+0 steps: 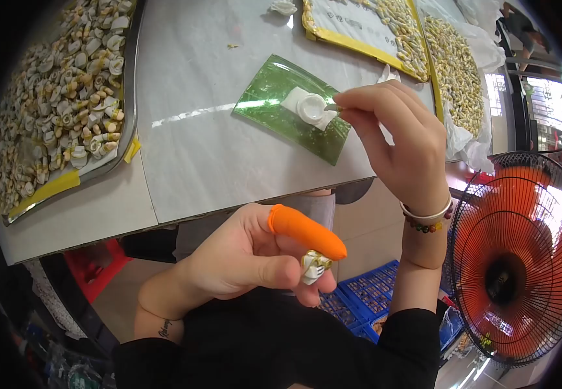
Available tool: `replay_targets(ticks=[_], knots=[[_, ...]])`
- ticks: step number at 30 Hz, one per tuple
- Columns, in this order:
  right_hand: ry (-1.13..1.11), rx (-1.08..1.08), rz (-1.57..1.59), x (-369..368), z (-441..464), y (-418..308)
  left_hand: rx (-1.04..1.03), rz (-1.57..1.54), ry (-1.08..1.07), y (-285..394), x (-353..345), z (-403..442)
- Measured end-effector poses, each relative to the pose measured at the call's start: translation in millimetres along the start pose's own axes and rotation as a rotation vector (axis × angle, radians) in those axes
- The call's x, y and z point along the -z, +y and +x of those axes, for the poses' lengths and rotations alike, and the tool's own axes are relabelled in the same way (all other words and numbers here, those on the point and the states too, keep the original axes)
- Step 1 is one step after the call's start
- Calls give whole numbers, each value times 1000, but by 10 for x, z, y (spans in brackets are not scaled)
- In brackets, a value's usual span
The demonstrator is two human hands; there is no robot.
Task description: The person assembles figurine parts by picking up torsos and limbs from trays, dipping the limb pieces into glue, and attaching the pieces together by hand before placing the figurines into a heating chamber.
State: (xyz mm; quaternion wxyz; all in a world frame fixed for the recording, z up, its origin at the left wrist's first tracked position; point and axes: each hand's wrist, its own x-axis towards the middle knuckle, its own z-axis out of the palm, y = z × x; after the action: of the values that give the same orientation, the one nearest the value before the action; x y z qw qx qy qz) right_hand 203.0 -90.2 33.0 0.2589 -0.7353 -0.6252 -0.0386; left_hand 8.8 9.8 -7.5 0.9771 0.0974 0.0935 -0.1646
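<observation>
My left hand [248, 259] is closed in front of my body, below the table edge. It pinches a small white-and-gold figurine [315, 266] between thumb and fingers. An orange finger cot [307, 232] covers its index finger. Over the table, my right hand [398, 126] pinches a thin stick-like tool [334, 108], mostly hidden by the fingers. The tool's tip is at the rim of a small round white dish [311, 108]. Under the dish lies a white pad [292, 98] on a glossy green sheet [261, 97].
A tray [133, 78] heaped with small white-and-gold pieces stands at left. More pieces fill yellow-edged trays [359, 47] at the back right. A large orange fan [514, 272] stands close to my right arm. Blue crates [372, 288] sit below. Another person [524, 32] is far right.
</observation>
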Motion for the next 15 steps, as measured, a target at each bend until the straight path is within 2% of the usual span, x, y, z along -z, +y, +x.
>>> replay_targets(ticks=[2,5,9,11,15], knots=[[-34,156,-78,-3,6,58,-24,97,54,15,-54,4],[-38,250,-148,-51,-1,107,-93,86,46,-20,12,4],[-59,220,-142,-60,9,5,-111,26,18,-41,30,6],[-56,200,-135,-87,-2,-23,-122,-87,-203,-71,101,35],[-46,209,-161,-76,-26,-49,-111,-74,-194,-74,86,45]])
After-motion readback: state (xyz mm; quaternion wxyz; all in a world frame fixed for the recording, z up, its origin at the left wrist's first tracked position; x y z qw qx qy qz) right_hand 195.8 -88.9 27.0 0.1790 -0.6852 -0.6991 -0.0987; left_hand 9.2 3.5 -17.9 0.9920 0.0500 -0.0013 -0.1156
